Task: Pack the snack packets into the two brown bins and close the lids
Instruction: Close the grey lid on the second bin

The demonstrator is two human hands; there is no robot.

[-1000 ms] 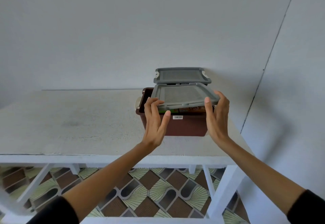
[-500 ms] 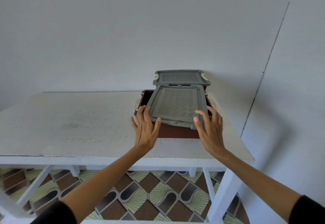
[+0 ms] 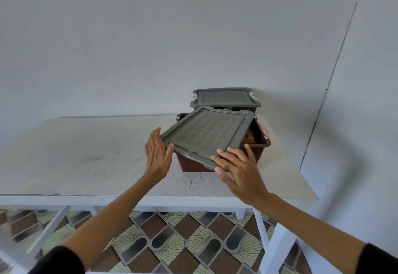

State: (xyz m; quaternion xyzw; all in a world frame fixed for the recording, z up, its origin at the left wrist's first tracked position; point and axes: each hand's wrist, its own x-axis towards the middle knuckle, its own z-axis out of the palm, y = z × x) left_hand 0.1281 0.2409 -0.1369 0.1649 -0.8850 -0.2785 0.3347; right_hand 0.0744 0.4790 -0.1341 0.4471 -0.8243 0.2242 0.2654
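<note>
While the far brown bin [image 3: 224,109] is sitting lidded on the worktop [image 3: 86,155], the open left hand [image 3: 157,157] and right hand [image 3: 239,168] are steadying the grey lid [image 3: 206,136] lying askew over the near brown bin [image 3: 254,151], which probably needs squaring and pressing down.

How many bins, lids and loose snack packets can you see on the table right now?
Brown bins: 2, near bin and far bin
Grey lids: 2, near lid askew, far lid seated
Loose snack packets on the table: 0
Total: 4
</note>
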